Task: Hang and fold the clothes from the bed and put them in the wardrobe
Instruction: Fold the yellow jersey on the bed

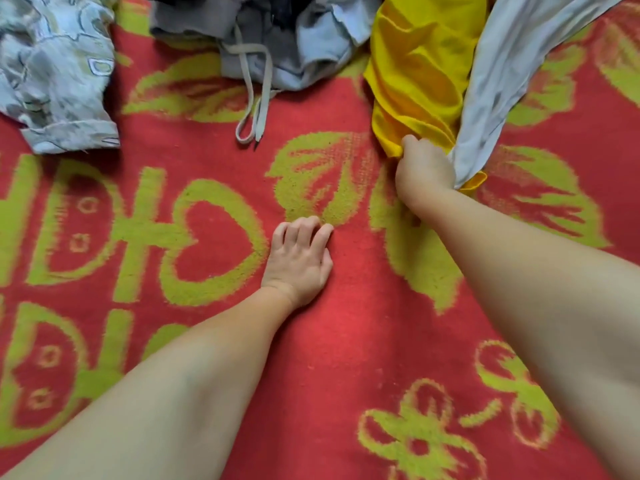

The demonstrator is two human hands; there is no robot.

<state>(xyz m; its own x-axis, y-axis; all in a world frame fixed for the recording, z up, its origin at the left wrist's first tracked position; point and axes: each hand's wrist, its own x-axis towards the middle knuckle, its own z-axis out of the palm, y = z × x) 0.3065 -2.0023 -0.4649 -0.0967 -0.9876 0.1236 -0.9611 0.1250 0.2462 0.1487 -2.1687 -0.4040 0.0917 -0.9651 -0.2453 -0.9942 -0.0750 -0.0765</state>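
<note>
You have two hands over the bed (pixel 346 341), which is covered by a red blanket with yellow-green patterns. Your right hand (pixel 424 173) has its fingers (pixel 412 142) curled tight round a bunch of two cloths together: one yellow garment (pixel 419 74) and one pale grey-white garment (pixel 498 81), both trailing away toward the top right edge. Your left hand (pixel 299 259) rests on the blanket near the middle, its fingers loosely bent and holding nothing. Along the far edge you have two more lots of clothes: one patterned pale garment (pixel 55 71) at the top left, and one heap of grey and light blue clothes (pixel 266 39) at the top centre, with two drawstring ends (pixel 254 109) hanging toward you. Between that row and your arms, bare blanket stretches across the bed's near half.
</note>
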